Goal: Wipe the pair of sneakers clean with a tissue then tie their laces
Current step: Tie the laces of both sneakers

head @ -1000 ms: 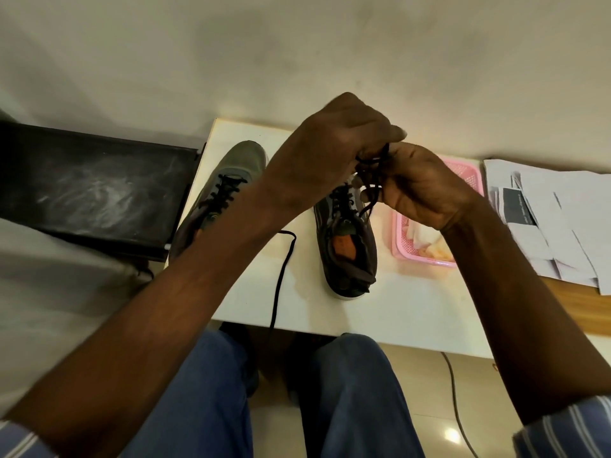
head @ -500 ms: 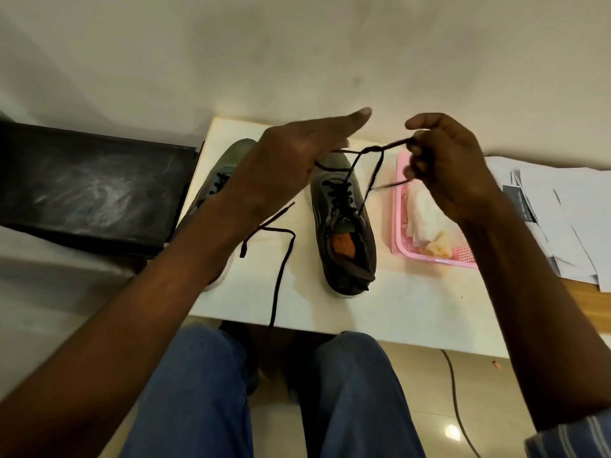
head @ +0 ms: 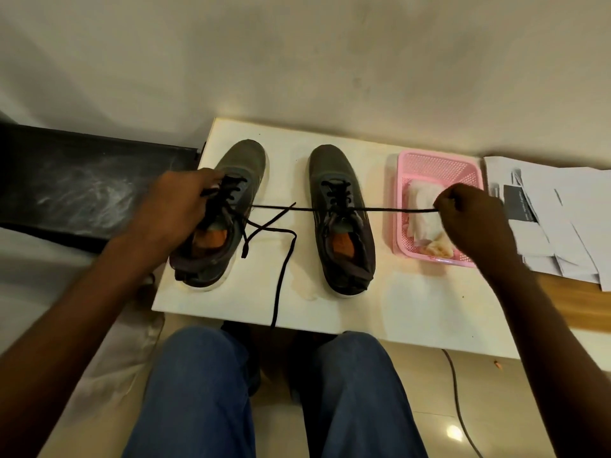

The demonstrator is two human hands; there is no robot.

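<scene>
Two sneakers on the white bench (head: pixel 413 312), side by side, toes pointing away. Right sneaker (head: pixel 340 223) in the middle, left sneaker (head: pixel 218 223) just beside the left hand. Pink basket (head: pixel 439 166) to the right, used tissue (head: pixel 421 213) inside.

Black lace (head: pixel 390 211) of the right sneaker pulled out flat to both sides, tight like a string. Soft and thin, bends any way, very light. Probably a bit slippery, so best pinched near the tips, firmly. Sneakers soft on top, light enough to slide when tugged hard.

Hands far apart. Right hand (head: pixel 476 223) over the basket, fingers curled, pinching one lace end. Left hand (head: pixel 178 209) over the left sneaker, fingers curled round the other end, it seems; hard to be sure with that sneaker's own laces under there too. Both arms stretched forward and out wide. Another loose lace (head: pixel 281 279) hanging off the bench edge.

Likely step: first knot being pulled snug. Bow not made yet.
</scene>
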